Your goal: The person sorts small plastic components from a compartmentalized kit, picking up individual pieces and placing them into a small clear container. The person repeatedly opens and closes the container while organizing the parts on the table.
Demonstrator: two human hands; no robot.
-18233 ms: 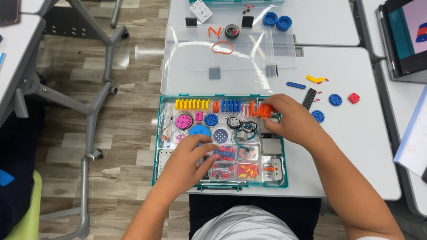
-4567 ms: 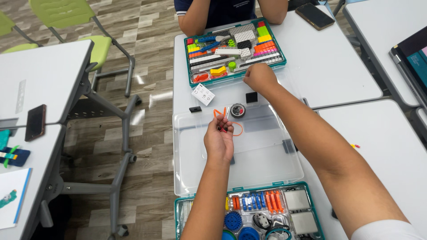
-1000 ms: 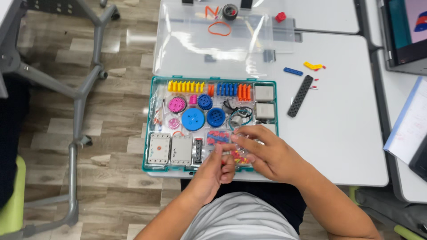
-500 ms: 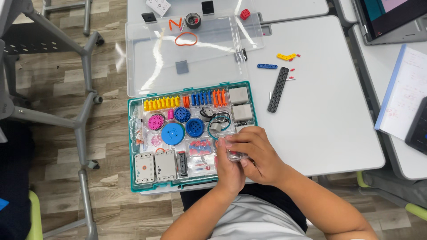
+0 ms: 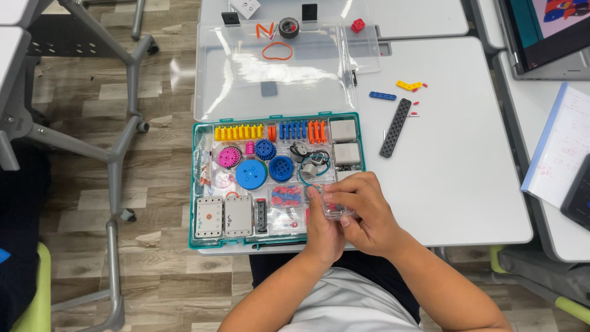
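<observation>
Both my hands meet over the lower right corner of a teal-rimmed parts kit (image 5: pixel 195 184) on the white desk. My left hand (image 5: pixel 324 230) and my right hand (image 5: pixel 362 212) together grip a small clear plastic box (image 5: pixel 335 211) with small red pieces inside. The kit holds yellow, blue and orange pegs in its top row, pink and blue gears (image 5: pixel 251 174), grey blocks (image 5: pixel 343 130), a coiled cable and two white modules (image 5: pixel 222 216).
The kit's clear lid (image 5: pixel 276 74) lies open behind it, with an orange rubber band and a small wheel near it. To the right lie a long black beam (image 5: pixel 395 128), a blue beam (image 5: pixel 383 96) and a yellow piece (image 5: pixel 409 85). Papers and a screen sit far right.
My view has shifted so the kit sits further right. My hands stay over the kit's lower right corner and now hold the clear box between them.
</observation>
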